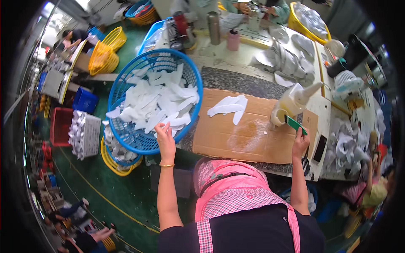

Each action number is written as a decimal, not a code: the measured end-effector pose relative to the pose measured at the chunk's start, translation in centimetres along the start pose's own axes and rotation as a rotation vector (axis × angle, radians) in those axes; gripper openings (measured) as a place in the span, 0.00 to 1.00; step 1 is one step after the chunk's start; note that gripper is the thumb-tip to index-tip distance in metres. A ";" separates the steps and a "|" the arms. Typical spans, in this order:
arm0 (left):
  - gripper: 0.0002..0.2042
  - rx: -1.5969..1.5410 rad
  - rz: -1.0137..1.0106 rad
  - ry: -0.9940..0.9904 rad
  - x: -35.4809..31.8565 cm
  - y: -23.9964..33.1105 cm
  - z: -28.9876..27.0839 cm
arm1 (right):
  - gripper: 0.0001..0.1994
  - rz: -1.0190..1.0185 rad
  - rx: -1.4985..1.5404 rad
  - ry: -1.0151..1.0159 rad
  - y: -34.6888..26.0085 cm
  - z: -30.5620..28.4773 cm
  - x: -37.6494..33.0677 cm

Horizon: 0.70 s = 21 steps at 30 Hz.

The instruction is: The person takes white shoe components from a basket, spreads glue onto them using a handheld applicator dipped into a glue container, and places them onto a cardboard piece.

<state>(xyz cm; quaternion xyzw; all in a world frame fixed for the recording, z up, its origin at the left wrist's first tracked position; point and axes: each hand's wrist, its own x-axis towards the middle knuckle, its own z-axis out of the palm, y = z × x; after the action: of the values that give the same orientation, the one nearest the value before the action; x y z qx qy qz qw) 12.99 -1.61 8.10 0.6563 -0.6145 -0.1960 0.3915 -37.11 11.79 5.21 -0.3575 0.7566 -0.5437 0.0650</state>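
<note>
A blue plastic basket (126,142) stands at the left, heaped with thin white cut pieces (158,95). My left hand (165,135) is at its near rim, fingers stretched out and a little apart over the nearest pieces; whether they touch one is hard to tell. In my right hand (300,142) is a flat green tool (296,125), like a scraper or wide brush, gripped at its near end. Its far end is beside a translucent bottle (287,107) with a long spout and yellowish contents. Several white pieces (228,106) lie fanned on a cardboard sheet (211,135).
A wet, shiny smear (249,135) marks the cardboard. To the right lies a black phone (319,148). Stacked white shaped parts (287,59), a steel flask (214,28) and a pink bottle (233,40) stand farther back. Across the table, another person's hands (244,7) work.
</note>
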 end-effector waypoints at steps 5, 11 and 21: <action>0.09 0.421 0.499 0.220 -0.2 6.9 2.8 | 0.07 -0.029 -0.061 0.077 -0.1 -1.1 -0.3; 0.08 0.267 0.737 -0.268 0.3 5.7 15.0 | 0.05 -0.303 -0.350 -0.104 -2.1 1.6 1.1; 0.11 0.027 0.534 -0.540 -3.0 6.6 14.6 | 0.05 0.104 -0.092 0.061 -2.3 3.0 -2.5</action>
<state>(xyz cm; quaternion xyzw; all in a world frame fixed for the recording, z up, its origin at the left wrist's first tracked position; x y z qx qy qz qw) -2.59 -2.26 3.44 0.4029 -0.8475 -0.2447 0.2440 -32.76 10.67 5.29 -0.3037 0.7999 -0.5148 0.0536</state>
